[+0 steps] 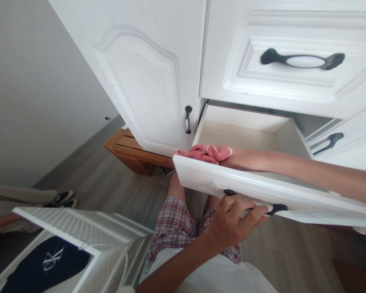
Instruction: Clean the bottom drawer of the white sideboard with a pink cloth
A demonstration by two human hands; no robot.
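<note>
A white drawer (250, 179) is pulled out of the cabinet in front of me. My left hand (232, 217) is closed around the dark handle (276, 209) on the drawer's front. Reaching in from the right, my right forearm lies across the drawer opening. At its end, my right hand (227, 158) holds a pink cloth (205, 154) at the drawer's left front corner. Cloth and drawer front hide most of that hand's fingers. The pale drawer bottom (240, 132) shows behind the forearm.
Another drawer front with a dark handle (301, 61) is above; a cabinet door (143, 77) is left. A wooden piece of furniture (134, 148) stands beyond it. Lower left are a white lattice container (70, 228) with dark fabric (49, 264) and another person's shoes (62, 198).
</note>
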